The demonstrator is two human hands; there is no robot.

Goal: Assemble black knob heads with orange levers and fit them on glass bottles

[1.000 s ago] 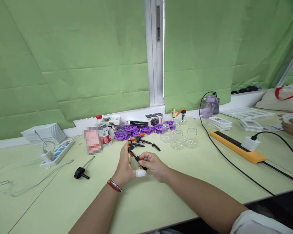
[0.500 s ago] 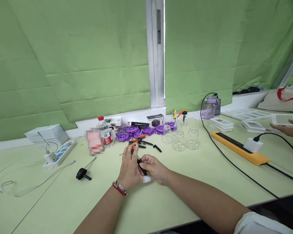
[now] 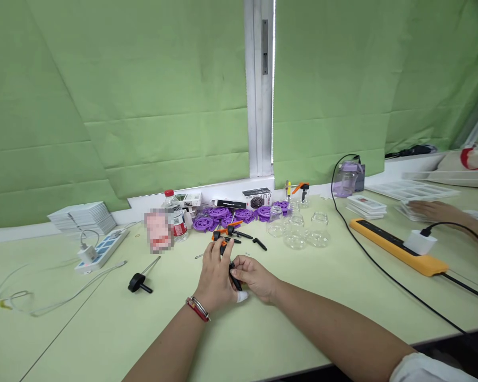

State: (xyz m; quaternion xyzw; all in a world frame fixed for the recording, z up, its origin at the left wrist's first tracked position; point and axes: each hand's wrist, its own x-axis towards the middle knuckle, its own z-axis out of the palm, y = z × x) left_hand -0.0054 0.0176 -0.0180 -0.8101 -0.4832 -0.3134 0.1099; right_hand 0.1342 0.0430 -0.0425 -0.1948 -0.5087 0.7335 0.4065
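Black crank part [image 3: 236, 279] is between both hands, near middle of the bench [image 3: 83, 329]. Grip's narrow: left hand [image 3: 215, 276] curled round the upper end, right hand [image 3: 257, 278] pinching the handle. Loose black-and-orange cranks [image 3: 230, 231] just beyond, purple slotted discs [image 3: 203, 224] behind, clear jars [image 3: 297, 240] to the right.

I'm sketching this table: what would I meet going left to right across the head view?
White power strip, black knob, red-capped bottle, left hand, right hand, clear jars, yellow power strip.
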